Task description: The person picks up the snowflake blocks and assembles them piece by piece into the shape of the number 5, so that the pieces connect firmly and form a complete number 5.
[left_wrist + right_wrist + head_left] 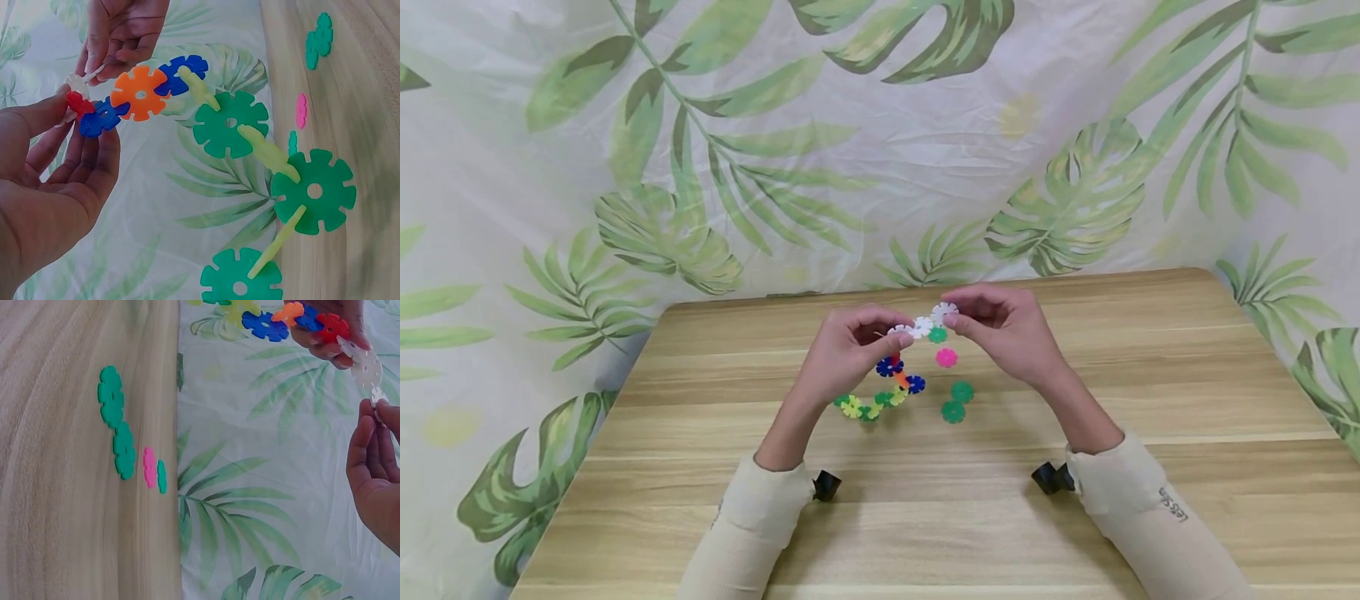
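A chain of slotted snowflake discs hangs from my hands above the table. My left hand (838, 350) pinches it near a white disc, beside a red disc (334, 329). Two blue discs (100, 122) and an orange disc (130, 87) follow, then green discs (331, 209) alternating with yellow discs (275, 240). Between the hands is a white disc (922, 326). My right hand (1011, 337) pinches another white disc (944, 312) between thumb and fingers, at the chain's white end. Whether this last disc is slotted in or only touching, I cannot tell.
Two green discs (962, 391) lie touching or nearly so on the wooden table (1150, 375). Farther back lie a pink disc (947, 357) and a single green disc (937, 334). A leaf-patterned cloth (925, 167) hangs behind the table's far edge.
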{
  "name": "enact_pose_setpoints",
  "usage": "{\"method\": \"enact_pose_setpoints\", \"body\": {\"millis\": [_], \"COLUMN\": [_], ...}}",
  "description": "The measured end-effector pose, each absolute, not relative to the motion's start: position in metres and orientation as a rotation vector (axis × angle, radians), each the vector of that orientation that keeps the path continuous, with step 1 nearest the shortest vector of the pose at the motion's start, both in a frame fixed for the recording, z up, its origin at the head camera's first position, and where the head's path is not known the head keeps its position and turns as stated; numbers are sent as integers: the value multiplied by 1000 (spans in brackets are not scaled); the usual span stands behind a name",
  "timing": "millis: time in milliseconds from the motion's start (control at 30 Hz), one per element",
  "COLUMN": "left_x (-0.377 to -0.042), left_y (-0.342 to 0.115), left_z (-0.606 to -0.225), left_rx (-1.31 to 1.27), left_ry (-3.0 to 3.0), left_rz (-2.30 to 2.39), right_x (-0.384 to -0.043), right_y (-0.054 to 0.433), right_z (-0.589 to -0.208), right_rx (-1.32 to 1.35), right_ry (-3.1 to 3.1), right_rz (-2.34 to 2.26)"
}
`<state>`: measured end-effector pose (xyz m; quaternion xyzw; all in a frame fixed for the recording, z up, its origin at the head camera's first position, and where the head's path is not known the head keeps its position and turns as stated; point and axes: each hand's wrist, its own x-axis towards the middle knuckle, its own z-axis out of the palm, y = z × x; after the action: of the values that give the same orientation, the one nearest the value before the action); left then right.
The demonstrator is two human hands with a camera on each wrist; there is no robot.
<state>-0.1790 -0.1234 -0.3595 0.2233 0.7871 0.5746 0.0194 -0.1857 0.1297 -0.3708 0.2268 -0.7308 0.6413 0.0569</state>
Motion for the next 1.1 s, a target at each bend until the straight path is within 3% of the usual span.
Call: {"method": "enact_pose_setpoints", "body": {"millis": [1100], "left_x": [-179], "left_y": [-124], "left_z": [-359], "left_rx": [660], "left_ry": [2405], "left_rz": [1800], "right_x": [-179], "right_y": [117], "right_z": [-373], "right_rx": [699], "right_ry": [-2183], "right_rz": [1999]}}
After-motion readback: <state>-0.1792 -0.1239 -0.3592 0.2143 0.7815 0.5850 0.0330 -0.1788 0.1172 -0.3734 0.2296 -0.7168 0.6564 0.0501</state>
